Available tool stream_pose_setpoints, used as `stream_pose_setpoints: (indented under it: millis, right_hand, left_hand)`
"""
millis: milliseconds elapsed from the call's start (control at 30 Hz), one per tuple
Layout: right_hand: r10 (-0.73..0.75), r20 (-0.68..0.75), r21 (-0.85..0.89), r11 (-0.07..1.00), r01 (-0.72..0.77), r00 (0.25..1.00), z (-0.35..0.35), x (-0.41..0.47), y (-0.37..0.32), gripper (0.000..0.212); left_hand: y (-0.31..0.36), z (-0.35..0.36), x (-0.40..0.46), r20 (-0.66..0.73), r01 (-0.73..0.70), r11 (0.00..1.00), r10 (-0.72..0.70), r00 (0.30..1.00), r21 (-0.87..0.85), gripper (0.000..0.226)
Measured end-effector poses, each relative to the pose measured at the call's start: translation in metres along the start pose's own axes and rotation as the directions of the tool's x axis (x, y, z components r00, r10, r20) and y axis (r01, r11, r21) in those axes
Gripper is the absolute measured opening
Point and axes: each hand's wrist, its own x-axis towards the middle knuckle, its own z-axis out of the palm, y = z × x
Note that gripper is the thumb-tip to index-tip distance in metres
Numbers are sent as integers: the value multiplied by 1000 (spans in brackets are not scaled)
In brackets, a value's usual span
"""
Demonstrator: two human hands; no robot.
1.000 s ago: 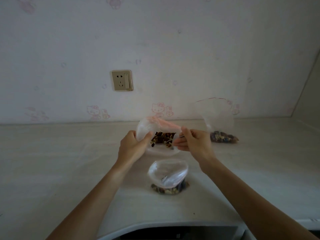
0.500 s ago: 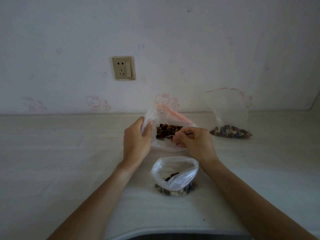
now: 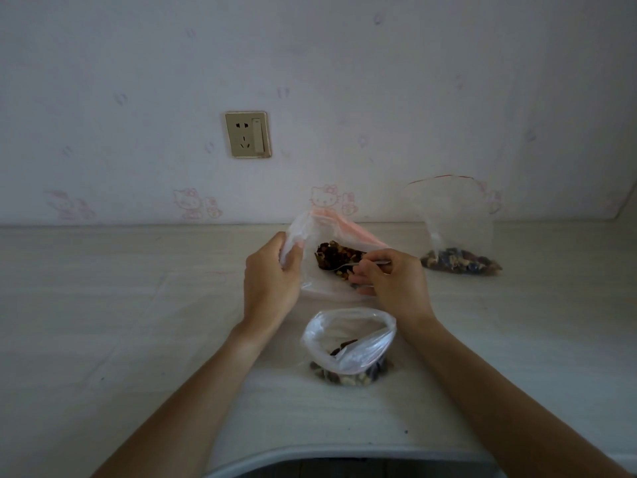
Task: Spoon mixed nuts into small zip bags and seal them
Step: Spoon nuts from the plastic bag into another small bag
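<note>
A large clear bag with a pink rim [image 3: 331, 291] lies open in the middle of the counter, mixed nuts [image 3: 336, 255] showing inside. My left hand [image 3: 270, 277] pinches its left edge and holds the mouth open. My right hand [image 3: 387, 282] grips a metal spoon [image 3: 348, 265] whose bowl is down among the nuts. In front of them a small zip bag [image 3: 350, 343] stands open, some nuts at its bottom. A second small zip bag [image 3: 456, 236] stands upright at the right near the wall, nuts at its base.
The pale counter [image 3: 138, 322] runs to a wall with cartoon stickers and a socket plate [image 3: 247, 134]. The counter's curved front edge [image 3: 344, 457] lies close below the small bag. A side wall rises at the far right.
The large bag has come down onto the counter and its mouth is wider. The spoon has gone into the nuts. The camera view shifted slightly, so things sit lower and more to the right.
</note>
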Motion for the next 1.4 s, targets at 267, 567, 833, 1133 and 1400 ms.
stream_pose_setpoints:
  millis: [267, 567, 833, 1133, 1400]
  right_hand:
    - [76, 58, 40, 996, -78, 995, -1, 6, 4, 9]
    - [42, 67, -45, 998, -39, 997, 4, 9, 7, 10]
    - [152, 24, 112, 982, -154, 988, 0, 7, 2, 18]
    - [203, 11, 252, 947, -199, 979, -3, 5, -1, 14]
    - [149, 22, 164, 975, -150, 989, -5, 4, -1, 13]
  left_hand:
    - [-1, -1, -1, 21, 52, 999, -52, 998, -5, 46]
    - [2, 0, -4, 101, -115, 993, 115, 988, -4, 45]
    - [2, -2, -4, 41, -54, 998, 55, 998, -24, 44]
    - [-1, -3, -3, 14, 57, 998, -57, 998, -24, 41]
    - [-1, -4, -2, 36, 71, 997, -70, 997, -29, 46]
